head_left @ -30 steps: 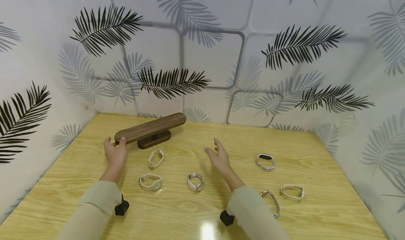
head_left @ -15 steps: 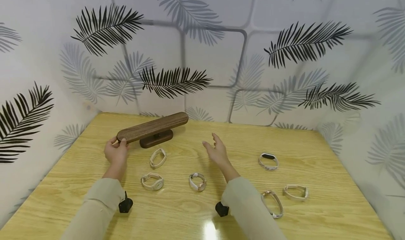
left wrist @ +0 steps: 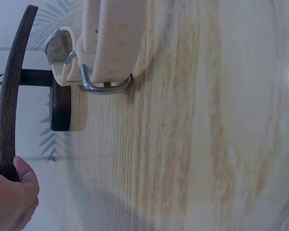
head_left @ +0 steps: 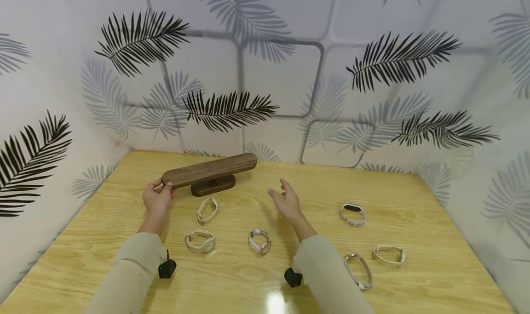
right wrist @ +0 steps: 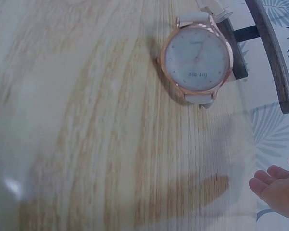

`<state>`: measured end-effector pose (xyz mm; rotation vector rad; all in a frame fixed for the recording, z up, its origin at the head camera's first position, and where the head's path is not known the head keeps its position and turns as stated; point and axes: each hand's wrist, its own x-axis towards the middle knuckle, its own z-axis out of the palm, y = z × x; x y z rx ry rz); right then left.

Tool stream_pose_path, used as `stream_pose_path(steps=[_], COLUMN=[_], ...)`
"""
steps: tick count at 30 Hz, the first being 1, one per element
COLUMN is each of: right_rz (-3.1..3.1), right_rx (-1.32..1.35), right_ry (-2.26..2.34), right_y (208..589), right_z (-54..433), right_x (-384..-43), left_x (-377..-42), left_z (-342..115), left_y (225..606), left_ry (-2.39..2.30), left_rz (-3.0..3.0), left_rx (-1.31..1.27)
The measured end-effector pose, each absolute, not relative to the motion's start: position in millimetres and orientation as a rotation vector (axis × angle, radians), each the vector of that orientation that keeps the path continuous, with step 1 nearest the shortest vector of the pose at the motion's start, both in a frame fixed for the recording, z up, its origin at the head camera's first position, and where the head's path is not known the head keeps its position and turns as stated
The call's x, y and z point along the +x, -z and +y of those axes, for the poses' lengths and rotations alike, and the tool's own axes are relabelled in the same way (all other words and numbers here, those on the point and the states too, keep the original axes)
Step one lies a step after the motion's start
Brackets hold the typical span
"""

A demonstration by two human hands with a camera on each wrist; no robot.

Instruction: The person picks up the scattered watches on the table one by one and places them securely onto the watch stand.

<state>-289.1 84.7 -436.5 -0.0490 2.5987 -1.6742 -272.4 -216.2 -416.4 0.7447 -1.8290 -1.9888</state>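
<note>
In the head view, the left hand (head_left: 158, 201) pinches the end of the wooden stand (head_left: 210, 170), which runs bare and rightward from that grip; its adjustment looks unfinished (the watches (head_left: 208, 245), right of the grip, lie untouched). Left wrist: thumb (left wrist: 27, 172) against it. Right wrist: the right hand (right wrist: 282, 192), relaxed, holds nothing.
</note>
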Motion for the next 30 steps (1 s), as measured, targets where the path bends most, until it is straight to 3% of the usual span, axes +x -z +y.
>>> stream_pose_path(steps=[14, 22, 30], right_rz=[2.351, 2.297, 2.319], right_rx=[0.011, 0.269, 0.361], right_ry=[1.945, 2.243, 2.3], right_y=[424, 425, 428], right_z=[77, 73, 81], right_x=[-295, -298, -302], left_x=[-274, -277, -278], left_z=[-209, -195, -186], left_y=[413, 416, 419], left_ry=[2.173, 2.183, 2.089], left_rz=[-1.972, -2.033, -2.096], left_rx=[0.546, 0.473, 0.433])
